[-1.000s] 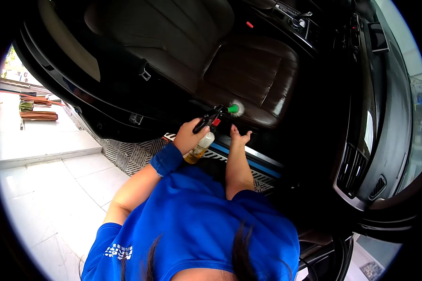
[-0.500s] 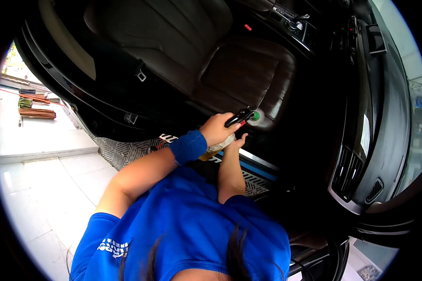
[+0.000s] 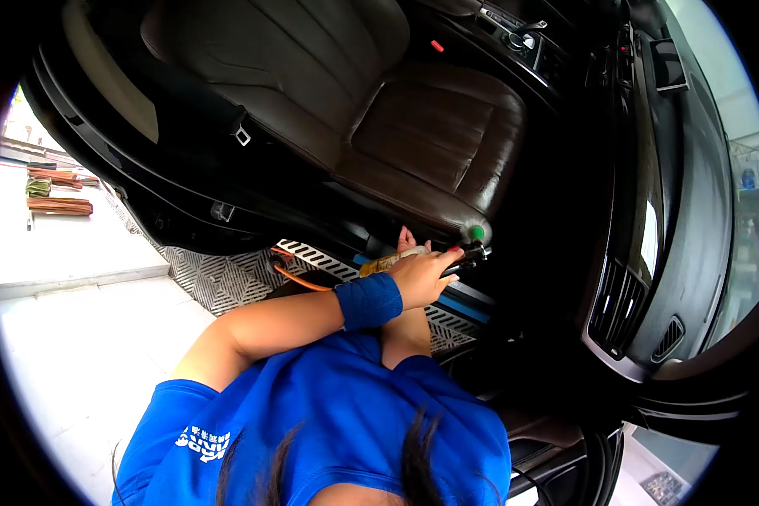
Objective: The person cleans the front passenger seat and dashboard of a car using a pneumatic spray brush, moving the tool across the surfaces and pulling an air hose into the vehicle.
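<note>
My left hand (image 3: 422, 277), with a blue wristband (image 3: 369, 301), is closed round the black handle of a spray gun (image 3: 474, 255). The gun's round green nozzle (image 3: 477, 233), ringed by pale bristles or mist, is at the front outer corner of the brown leather car seat (image 3: 430, 126). A bottle with yellowish contents (image 3: 384, 266) appears to belong to the gun and lies under my left wrist. My right hand (image 3: 408, 240) reaches beneath the left arm to the bottle. Its fingertips show beyond it, and most of its palm is hidden.
An orange hose (image 3: 302, 281) runs by the door sill (image 3: 460, 308). A seat belt buckle tongue (image 3: 242, 135) hangs beside the backrest. The dashboard (image 3: 691, 211) is at right, the gear lever (image 3: 527, 29) beyond the seat. Rolled cloths (image 3: 59, 205) lie on the white ledge outside.
The spray gun has moved down and right along the seat's front corner, and my left hand has turned with it. The bottle has swung left, and more orange hose shows.
</note>
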Demonstrator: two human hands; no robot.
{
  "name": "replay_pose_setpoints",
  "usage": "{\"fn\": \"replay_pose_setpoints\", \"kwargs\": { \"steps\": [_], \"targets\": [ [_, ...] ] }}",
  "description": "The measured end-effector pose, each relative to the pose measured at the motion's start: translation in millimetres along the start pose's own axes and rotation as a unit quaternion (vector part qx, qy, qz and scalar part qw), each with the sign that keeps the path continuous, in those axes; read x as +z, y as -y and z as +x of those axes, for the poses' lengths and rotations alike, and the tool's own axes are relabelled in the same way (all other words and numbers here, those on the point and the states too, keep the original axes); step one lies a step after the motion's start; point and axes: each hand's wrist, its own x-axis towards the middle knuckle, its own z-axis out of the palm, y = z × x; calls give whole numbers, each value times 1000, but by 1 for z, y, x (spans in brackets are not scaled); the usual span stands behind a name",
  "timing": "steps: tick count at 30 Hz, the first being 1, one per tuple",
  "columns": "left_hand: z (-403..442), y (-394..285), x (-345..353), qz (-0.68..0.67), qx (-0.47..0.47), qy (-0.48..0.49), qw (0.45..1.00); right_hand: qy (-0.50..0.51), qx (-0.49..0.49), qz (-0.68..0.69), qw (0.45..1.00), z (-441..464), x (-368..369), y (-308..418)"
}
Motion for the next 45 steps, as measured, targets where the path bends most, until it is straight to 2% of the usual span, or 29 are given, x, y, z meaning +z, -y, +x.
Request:
{"fn": "replay_pose_setpoints", "kwargs": {
  "steps": [1,2,5,12,13,14,16,17,18,20,21,26,28,32,34,35,36,38,44,45],
  "targets": [
    [-4,0,-1,-44,1,-24,999,-2,-2,-1,1000,0,-1,0],
    [-6,2,-3,-25,22,-68,997,-4,-3,-2,1000,0,-2,0],
    [-6,12,-12,-119,-31,-74,990,-9,-15,-3,1000,3,-1,-1],
    [-2,21,-53,-158,-114,-62,979,-7,-25,-21,999,28,-17,3],
    [-2,28,-55,-179,-109,-87,974,-129,-20,79,988,36,-10,4],
    [-2,37,-58,-147,-89,-101,980,-144,7,164,976,37,-7,10],
    [-3,57,-63,-190,-91,-104,972,-174,-52,208,961,54,-22,8],
    [-2,76,-60,-198,-84,-104,971,-166,-16,241,956,61,-34,12],
    [-7,60,-77,-230,-143,-84,959,-165,-14,241,956,64,-36,14],
    [-10,67,-86,-279,-194,-78,937,-190,-22,240,952,67,-41,13],
    [-11,67,-93,-285,-210,-71,933,-146,-36,215,965,65,-42,11],
    [-21,90,-100,-276,-226,-93,930,-156,-34,220,962,62,-37,16],
    [-27,99,-100,-278,-230,-104,927,-203,-25,233,951,62,-36,19],
    [-45,115,-100,-289,-247,-136,915,-150,-28,219,964,60,-36,20],
    [-53,142,-86,-156,-195,-198,948,-169,-30,219,961,57,-30,22],
    [-56,162,-74,-113,-131,-251,952,-168,-31,221,960,55,-27,22],
    [-59,156,-76,-112,-130,-250,953,-180,-29,227,957,53,-24,23],
    [-66,136,-83,-59,-196,-230,951,-193,-25,232,953,53,-24,25],
    [-74,139,-75,-34,-231,-244,941,-211,-24,218,953,53,-27,28],
    [-74,141,-72,-26,-237,-256,937,-190,-30,213,958,53,-28,28]
  ]
}}
